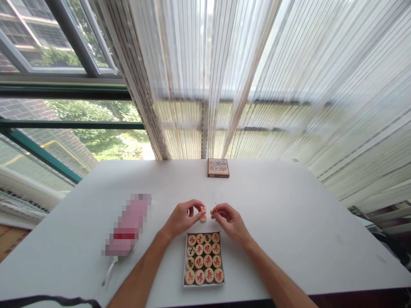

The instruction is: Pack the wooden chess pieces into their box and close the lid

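Observation:
My left hand (185,216) pinches a round wooden Chinese chess piece (204,208) between thumb and fingertips. Just below that piece is another Chinese chess piece with a red character (203,217), close to my left thumb; whether it lies on the table or is held too, I cannot tell. To the right, my right hand (231,219) grips a Chinese chess piece (212,212), partly hidden by the fingers. Nearer to me, between my forearms, sits an uncovered shallow box (185,273) filled with rows of pieces, most with red characters and a few with black.
A closed Chinese chess box (218,167) lies at the far edge of the white table (276,196). On the left is a pink, pixelated object (130,224) with a strap (109,272). Striped curtains (192,77) hang behind the table, beside a window.

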Tool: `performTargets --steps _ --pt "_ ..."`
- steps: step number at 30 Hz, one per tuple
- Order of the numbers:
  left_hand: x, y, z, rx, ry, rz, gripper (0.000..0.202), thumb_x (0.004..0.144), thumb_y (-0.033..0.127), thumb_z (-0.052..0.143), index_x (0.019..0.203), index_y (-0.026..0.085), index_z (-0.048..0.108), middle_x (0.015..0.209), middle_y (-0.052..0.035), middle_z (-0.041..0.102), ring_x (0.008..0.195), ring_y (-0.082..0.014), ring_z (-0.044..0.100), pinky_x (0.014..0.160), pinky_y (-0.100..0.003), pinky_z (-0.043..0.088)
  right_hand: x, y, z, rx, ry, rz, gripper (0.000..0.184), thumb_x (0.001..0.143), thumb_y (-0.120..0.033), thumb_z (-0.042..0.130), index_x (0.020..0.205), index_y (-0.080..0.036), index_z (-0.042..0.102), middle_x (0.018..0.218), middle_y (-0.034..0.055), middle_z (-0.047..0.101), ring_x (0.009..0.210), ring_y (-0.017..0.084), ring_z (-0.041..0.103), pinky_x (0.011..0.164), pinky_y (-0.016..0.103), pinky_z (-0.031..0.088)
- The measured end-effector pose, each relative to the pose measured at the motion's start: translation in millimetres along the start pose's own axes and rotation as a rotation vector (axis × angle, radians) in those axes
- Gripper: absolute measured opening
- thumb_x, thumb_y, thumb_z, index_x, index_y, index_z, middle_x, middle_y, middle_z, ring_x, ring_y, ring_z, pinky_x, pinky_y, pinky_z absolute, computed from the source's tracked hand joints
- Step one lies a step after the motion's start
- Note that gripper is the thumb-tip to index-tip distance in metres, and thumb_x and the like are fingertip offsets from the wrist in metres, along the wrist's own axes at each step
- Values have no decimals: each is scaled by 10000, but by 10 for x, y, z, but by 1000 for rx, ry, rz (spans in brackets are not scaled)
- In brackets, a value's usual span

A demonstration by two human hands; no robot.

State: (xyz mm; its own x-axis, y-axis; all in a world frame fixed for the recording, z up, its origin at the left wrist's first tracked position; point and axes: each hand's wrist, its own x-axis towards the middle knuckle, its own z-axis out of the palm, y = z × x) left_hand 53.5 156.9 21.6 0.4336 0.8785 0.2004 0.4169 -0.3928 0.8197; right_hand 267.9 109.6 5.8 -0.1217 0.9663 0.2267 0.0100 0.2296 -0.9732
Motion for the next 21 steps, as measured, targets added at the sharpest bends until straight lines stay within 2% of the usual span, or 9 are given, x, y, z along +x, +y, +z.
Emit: performTargets --steps 3,5,8,15,21 --pt "17 -51 -85 147 119 20 183 893 358 636 1015 229 679 842 8 699 572 -99 487 604 -229 442 7 13 -9 -44 -3 -54 135 944 -326 595 1007 -225 657 999 58 648 911 190 669 844 346 560" --pt "23 -65 -118 207 142 39 170 891 343 636 1015 233 674 881 6 700 568 -100 495 615 -235 449 10 29 -7 -67 2 -81 128 933 -296 602 1025 -231 661 1009 58 631 934 191 649 848 341 555" --pt "22 -53 -123 253 119 74 173 890 353 638 1012 233 665 938 3 693 554 -95 490 612 -235 450 15 63 -1 -47 9 -72 177 901 -260 631 1077 -241 628 1004 45 624 905 179 641 834 331 553" --pt "19 -36 -83 266 77 104 172 912 380 612 959 222 662 921 0 691 549 -93 495 594 -222 444 32 99 -16 -42 13 -63 184 861 -213 654 1036 -238 601 986 22 581 782 136 612 722 272 542" --pt "11 -40 -67 261 64 97 188 912 403 615 926 225 675 873 10 708 553 -96 505 583 -217 439 26 87 -18 -64 4 -50 194 882 -252 650 1074 -240 624 1005 33 601 823 154 634 777 296 556"
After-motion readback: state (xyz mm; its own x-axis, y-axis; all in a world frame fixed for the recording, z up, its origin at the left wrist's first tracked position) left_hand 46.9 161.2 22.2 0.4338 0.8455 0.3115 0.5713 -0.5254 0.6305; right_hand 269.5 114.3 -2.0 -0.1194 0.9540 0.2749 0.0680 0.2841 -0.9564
